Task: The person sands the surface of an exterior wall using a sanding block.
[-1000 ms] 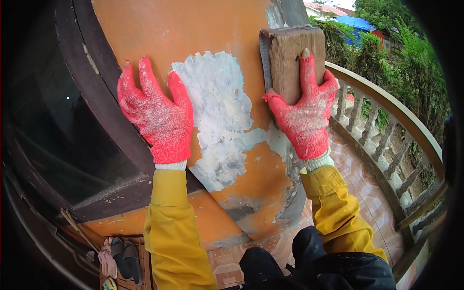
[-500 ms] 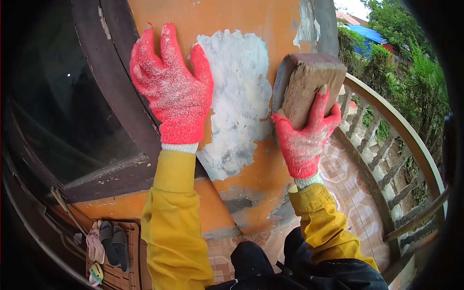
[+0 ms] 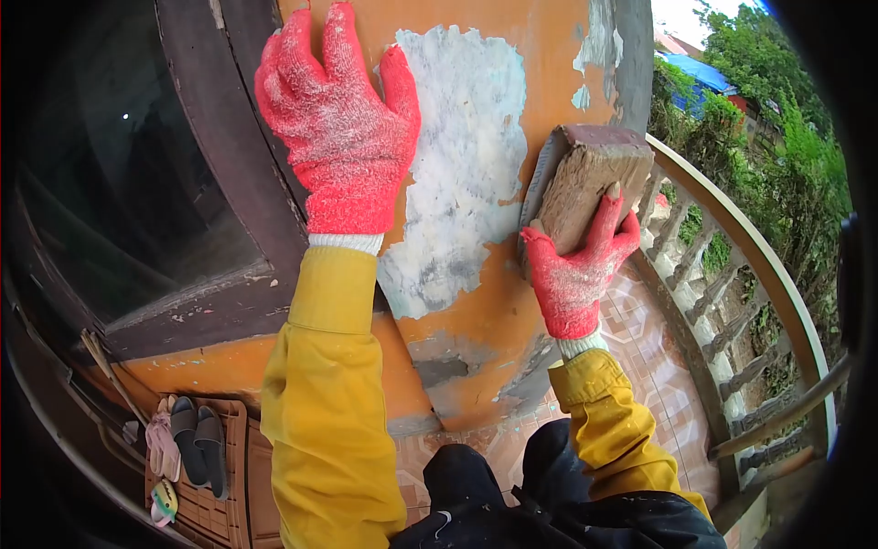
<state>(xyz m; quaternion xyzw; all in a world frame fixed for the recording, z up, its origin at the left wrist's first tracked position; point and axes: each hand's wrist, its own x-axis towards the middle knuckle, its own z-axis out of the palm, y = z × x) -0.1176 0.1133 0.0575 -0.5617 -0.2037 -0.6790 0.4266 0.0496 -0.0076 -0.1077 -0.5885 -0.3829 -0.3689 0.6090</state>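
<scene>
My left hand (image 3: 346,119), in a dusty red glove, rests with fingers spread on the orange wall (image 3: 540,50), beside the dark window frame. A wooden sanding block (image 3: 599,174) is gripped in my gloved right hand (image 3: 578,274), its sheet-covered side turned to the curved wall. Some of the right fingers are hidden behind the block. Between my hands lies a rough white patch (image 3: 466,156) with ragged edges, where the orange paint is gone.
A dark window frame (image 3: 233,137) is at the left. Slippers (image 3: 210,448) sit on a brown slatted rack (image 3: 236,494) at lower left. A curved balustrade (image 3: 764,247) bounds the tiled floor (image 3: 654,357) on the right, with greenery beyond.
The camera view has tilted, so the wall and my left hand appear higher. My right hand has moved the sanding block down along the wall.
</scene>
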